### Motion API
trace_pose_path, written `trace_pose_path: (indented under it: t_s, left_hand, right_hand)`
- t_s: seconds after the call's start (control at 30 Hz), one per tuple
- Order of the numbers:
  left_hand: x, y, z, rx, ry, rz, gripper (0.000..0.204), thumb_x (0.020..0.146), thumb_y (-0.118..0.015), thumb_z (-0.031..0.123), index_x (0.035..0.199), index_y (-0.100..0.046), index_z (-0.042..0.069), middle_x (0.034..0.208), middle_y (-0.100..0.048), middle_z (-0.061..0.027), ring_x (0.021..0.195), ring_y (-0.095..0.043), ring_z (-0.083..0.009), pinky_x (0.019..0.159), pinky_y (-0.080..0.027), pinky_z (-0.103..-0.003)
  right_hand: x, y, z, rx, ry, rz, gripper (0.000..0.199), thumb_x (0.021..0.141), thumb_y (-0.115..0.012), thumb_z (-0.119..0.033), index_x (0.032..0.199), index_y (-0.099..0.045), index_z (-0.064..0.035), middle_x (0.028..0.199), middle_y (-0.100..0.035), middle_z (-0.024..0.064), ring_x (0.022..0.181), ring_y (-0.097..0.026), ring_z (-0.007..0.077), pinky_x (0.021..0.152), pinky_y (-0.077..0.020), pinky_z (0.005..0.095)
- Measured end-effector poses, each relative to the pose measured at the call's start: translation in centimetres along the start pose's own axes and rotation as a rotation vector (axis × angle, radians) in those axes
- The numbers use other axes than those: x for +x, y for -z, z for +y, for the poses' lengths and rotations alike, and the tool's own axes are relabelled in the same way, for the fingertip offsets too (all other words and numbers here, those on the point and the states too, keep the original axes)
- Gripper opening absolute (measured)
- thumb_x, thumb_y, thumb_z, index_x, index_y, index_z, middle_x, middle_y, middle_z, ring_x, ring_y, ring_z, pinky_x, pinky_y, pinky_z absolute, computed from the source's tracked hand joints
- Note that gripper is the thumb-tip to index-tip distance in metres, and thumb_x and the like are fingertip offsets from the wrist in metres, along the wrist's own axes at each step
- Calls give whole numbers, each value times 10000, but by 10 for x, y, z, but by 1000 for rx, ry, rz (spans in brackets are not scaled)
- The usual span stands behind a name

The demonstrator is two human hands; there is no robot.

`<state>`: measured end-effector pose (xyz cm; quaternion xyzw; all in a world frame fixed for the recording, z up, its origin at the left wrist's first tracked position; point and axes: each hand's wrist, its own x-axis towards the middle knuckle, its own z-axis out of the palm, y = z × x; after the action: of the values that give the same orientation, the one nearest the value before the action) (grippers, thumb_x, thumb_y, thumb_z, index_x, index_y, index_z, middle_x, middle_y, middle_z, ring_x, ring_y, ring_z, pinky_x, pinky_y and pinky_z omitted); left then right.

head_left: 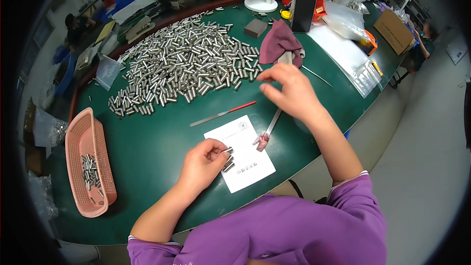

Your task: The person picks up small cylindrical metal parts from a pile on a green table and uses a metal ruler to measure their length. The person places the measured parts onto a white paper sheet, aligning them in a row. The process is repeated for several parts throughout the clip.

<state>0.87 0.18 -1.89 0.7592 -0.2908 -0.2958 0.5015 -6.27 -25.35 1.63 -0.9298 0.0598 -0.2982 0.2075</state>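
My left hand [202, 163] is closed around a few short silver metal pins [228, 164], over the left edge of a white printed sheet [245, 179]. My right hand [290, 91] hangs with thumb and curled forefinger apart, nothing visible between them, at the right end of a big heap of similar metal pins [189, 59]. Below it lies a long metal measuring tool, seemingly a caliper [273, 123], its near end wrapped in pinkish material; the hand hides its middle. A flat file with a red handle [240, 108] rests between the heap and the sheet.
A pink perforated basket [73, 140] with some pins stands at the left. Behind my right hand are a maroon cloth [279, 44], a grey block [255, 28], a thin rod [318, 76] and an upright phone [304, 12]. A white fan [260, 2] stands farther back; plastic bags [368, 76] lie right.
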Motion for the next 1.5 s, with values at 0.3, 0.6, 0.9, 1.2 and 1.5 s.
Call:
trace_pose_path:
  t_s: [0.3,0.6,0.9,1.2,1.5]
  left_hand:
    - [4,4,-12,-80,13,-62,119,870,-601,29,955,-529,-12,814,-626,-44,637,-575,-53,561,-462,-199]
    - [6,7,-3,-400,145,-61,263,914,-547,61,1159,-499,-23,899,-649,-83,720,-615,-96,609,-490,-207]
    - [9,14,-5,-496,179,-111,249,928,-539,102,1167,-544,28,945,-653,-78,838,-648,-137,704,-524,-230]
    - [9,15,-5,-566,171,-82,263,938,-526,119,1179,-480,22,1018,-652,-116,869,-653,-153,760,-538,-248]
    - [8,15,-6,-598,156,-65,256,939,-528,126,1167,-474,23,1021,-648,-128,862,-655,-151,759,-545,-252]
  right_hand:
    - [16,-54,-35,25,120,-357,147,736,-683,-148,869,-653,-94,871,-587,64,907,-567,265,780,-468,377]
    - [7,-72,-21,91,75,-266,114,789,-630,-110,833,-559,-33,852,-563,109,876,-556,306,765,-456,403]
    - [1,-44,-27,327,-74,-86,139,876,-544,-114,994,-589,-56,862,-628,107,768,-614,273,695,-481,373]
    - [-4,-31,-30,332,-243,-253,158,843,-635,-173,861,-658,-18,694,-597,69,573,-528,129,535,-427,276]
    - [-5,-31,-31,311,-200,-248,168,841,-633,-184,853,-654,-18,695,-597,78,575,-541,147,544,-435,282]
